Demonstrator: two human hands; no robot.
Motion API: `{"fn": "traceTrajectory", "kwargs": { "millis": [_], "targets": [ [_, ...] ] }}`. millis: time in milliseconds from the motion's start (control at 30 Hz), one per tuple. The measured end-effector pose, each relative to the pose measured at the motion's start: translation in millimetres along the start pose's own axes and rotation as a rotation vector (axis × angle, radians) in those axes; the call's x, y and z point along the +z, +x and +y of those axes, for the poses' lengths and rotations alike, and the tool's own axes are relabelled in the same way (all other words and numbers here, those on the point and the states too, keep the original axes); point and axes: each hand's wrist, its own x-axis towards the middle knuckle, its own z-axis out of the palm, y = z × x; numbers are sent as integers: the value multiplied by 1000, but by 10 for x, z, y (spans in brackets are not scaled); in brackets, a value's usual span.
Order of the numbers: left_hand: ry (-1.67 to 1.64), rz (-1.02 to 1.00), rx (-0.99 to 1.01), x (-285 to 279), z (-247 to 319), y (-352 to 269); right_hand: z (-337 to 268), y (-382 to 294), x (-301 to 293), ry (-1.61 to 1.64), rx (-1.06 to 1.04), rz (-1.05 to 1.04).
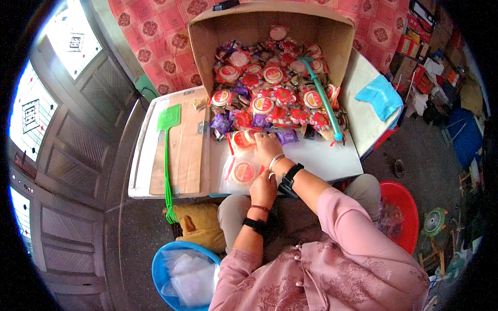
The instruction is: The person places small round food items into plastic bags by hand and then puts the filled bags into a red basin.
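Note:
My left hand (263, 190), wearing a red bead bracelet, pinches the right edge of a clear plastic bag (232, 179) on the white tabletop. Inside the bag lies a round pale packet with a red printed ring (244, 172). Just above, my right hand (268, 148) has its fingers on the right side of another round packet (242, 140), near the bag's upper end; its fingertips are partly hidden. A purple wrapped packet (287, 136) lies beside the right hand. Beyond both hands, a heap of round, red and purple packets (272, 97) spills from a cardboard box (206, 54).
A green fly swatter (169, 120) lies across a wooden board (186, 155) at left. A teal stick (321, 93) rests on the heap. A blue cloth (381, 97) is at right. On the floor stand a blue basin (157, 268) of clear bags and a red basin (410, 217).

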Motion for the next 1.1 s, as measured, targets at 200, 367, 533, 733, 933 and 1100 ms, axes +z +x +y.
{"fn": "traceTrajectory", "kwargs": {
  "millis": [200, 367, 533, 733, 933, 1100],
  "targets": [
    [-105, 78, 17, 22, -51, 18, 151, -219, -489, 440, 74, 198],
    [-267, 157, 30, 74, -137, 48, 339, -639, -1024, 695, 65, 229],
    [-154, -41, -174, -15, -79, 100, 485, -1082, -1321, 555, -161, 251],
    [-454, 149, 58, 256, -409, 103, 466, -1280, -1326, 306, -330, 232],
    [-486, 40, -26, 128, -342, 129, 553, -1311, -1352, 180, -386, 206],
    [-556, 6, -112, 53, -286, 99, 545, -1322, -1360, 93, -448, 164]
  ]
}}
